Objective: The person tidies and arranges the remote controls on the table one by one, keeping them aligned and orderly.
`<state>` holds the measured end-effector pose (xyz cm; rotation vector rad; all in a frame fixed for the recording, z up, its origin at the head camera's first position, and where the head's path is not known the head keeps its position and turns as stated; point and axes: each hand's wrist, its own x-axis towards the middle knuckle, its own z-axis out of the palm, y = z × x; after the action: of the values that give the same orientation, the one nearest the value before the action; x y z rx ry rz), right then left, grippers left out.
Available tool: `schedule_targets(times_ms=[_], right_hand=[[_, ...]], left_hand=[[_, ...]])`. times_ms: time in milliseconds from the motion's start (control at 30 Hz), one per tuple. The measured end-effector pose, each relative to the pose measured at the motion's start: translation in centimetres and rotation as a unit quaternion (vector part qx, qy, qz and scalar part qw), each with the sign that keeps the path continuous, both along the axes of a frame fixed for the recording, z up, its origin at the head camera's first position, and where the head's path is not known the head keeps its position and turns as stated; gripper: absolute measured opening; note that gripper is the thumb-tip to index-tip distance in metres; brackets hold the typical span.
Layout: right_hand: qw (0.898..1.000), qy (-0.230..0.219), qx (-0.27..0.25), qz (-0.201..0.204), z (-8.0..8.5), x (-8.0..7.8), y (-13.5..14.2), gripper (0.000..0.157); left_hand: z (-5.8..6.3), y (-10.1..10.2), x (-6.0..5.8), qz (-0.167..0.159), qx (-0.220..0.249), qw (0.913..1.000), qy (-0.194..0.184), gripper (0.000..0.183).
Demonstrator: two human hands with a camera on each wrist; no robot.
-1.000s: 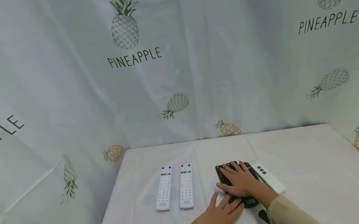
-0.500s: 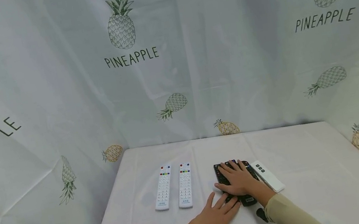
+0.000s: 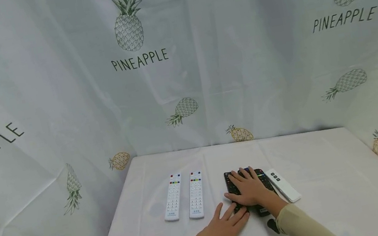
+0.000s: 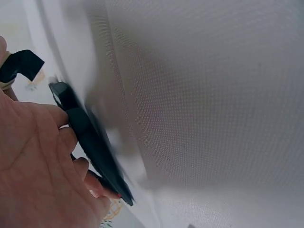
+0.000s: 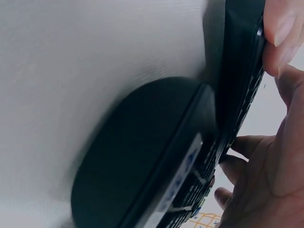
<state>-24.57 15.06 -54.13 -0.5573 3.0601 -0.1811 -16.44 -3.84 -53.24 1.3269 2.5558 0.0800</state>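
Side by side on the white table lie black remote controls, a left one (image 3: 230, 186) and a right one (image 3: 265, 180). My right hand (image 3: 249, 189) rests across both with fingers spread, hiding much of them and what lies between. My left hand (image 3: 224, 232) is stretched out with its fingers apart, its fingertips at the near end of the left black remote. In the left wrist view, the fingers (image 4: 69, 137) touch a black remote's edge (image 4: 97, 147). The right wrist view shows a black remote's rounded end (image 5: 137, 142) close up.
Two white remotes (image 3: 173, 197) lie parallel on the table's left part. A slim white remote (image 3: 282, 185) with few buttons sits right of the black ones. The white table (image 3: 329, 182) ends at a pineapple-print curtain (image 3: 254, 60). Beige sleeves (image 3: 305, 228) cover both forearms.
Both hands have moved slightly left, the left hand more. The left black remote has slid a little left, apart from the right one. The white remotes have stayed put.
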Motion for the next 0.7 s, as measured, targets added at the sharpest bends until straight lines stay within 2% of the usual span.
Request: schedule_targets(times_ms=[133,333,533,700], right_hand=[[1.0,0.003,-0.006,0.001,0.3,0.1,-0.2,0.081],[1.0,-0.012,-0.002,-0.002,-0.2,0.2,-0.3,0.083],[1.0,-0.003,-0.006,-0.002,-0.4,-0.4,-0.6,0.083],[1.0,-0.006,-0.02,0.003,-0.1,-0.8,-1.0,0.083]], left_hand=[[-0.1,-0.1,-0.2,0.003,-0.004,1.0,-0.004,0.085],[-0.1,-0.4,0.3,0.001,-0.001,0.9997,-0.023,0.086],[0.0,-1.0,0.1,0.009,-0.005,0.9999,-0.001,0.086],[0.2,-1.2,-0.1,0.014,-0.006,0.9999,-0.003,0.088]])
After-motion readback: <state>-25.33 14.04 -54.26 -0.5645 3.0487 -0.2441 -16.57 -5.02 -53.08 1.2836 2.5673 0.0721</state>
